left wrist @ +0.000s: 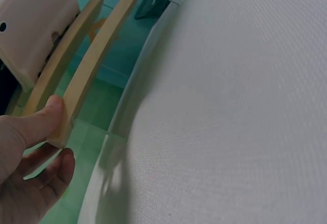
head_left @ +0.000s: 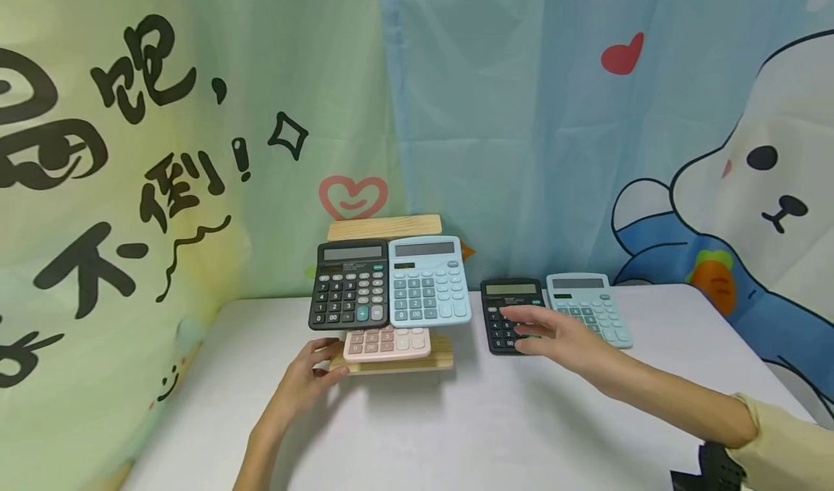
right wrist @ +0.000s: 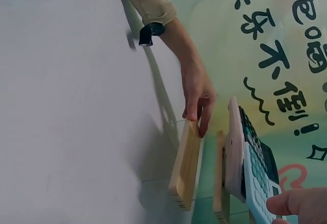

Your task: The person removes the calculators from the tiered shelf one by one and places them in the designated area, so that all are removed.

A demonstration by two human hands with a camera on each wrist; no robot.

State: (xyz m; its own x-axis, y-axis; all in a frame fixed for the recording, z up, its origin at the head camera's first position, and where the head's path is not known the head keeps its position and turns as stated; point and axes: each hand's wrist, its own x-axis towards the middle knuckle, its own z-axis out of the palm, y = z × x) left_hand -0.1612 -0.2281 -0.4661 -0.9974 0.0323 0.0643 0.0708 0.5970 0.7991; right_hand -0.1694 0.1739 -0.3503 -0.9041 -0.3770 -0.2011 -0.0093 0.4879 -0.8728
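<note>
A stand of wooden slats point(head_left: 443, 355) carries a pink calculator point(head_left: 387, 343), mostly hidden beneath a black calculator point(head_left: 348, 288) and a light blue calculator point(head_left: 430, 288) that lean side by side. My left hand point(head_left: 305, 376) pinches the left end of the lowest slat point(left wrist: 92, 60), thumb on one face and fingers on the other. My right hand point(head_left: 559, 337) hovers to the right of the stand with fingers loosely extended and holding nothing. It overlaps a second black calculator point(head_left: 496, 335) in the head view. Beside that one lies a second light blue calculator point(head_left: 602, 310).
The white table point(head_left: 417, 433) runs back to a printed curtain point(head_left: 469, 114) close behind the stand. An upper slat point(head_left: 384, 228) shows above the calculators. A dark strap point(right wrist: 152, 34) sits on the left wrist.
</note>
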